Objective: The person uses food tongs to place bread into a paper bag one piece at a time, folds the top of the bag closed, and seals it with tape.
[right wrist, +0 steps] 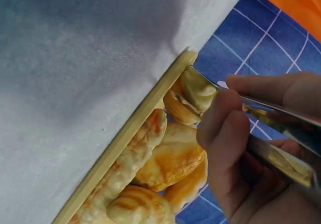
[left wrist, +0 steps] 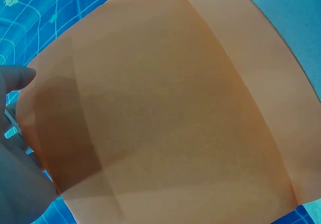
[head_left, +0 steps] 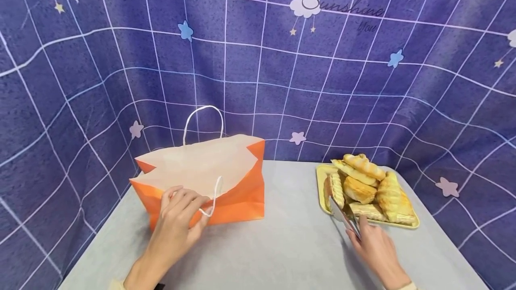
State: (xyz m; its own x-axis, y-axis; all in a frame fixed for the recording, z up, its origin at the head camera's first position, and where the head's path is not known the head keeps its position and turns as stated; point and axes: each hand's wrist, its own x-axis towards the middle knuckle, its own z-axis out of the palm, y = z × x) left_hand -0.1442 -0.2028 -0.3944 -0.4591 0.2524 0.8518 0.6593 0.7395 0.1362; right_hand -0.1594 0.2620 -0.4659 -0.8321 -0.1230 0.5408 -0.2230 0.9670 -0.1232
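On the left stands an orange paper bag (head_left: 242, 196) with its top open and a pale inside. My left hand (head_left: 175, 223) holds its near rim beside the white cord handle (head_left: 214, 200). The left wrist view looks into the bag's bare interior (left wrist: 170, 93), with the fingers at its left edge. My right hand (head_left: 376, 243) grips metal tongs (head_left: 340, 214) at the near left of a yellow tray (head_left: 321, 180). The tong tips are by a long braided pastry (head_left: 335, 189); whether they pinch it is unclear. Several other breads (head_left: 360, 190) are heaped on the tray.
The bag and tray stand apart on a light grey table (head_left: 290, 236). A blue gridded curtain (head_left: 274, 57) rises close behind both and along the sides. A second white handle (head_left: 203, 108) stands up at the bag's far rim.
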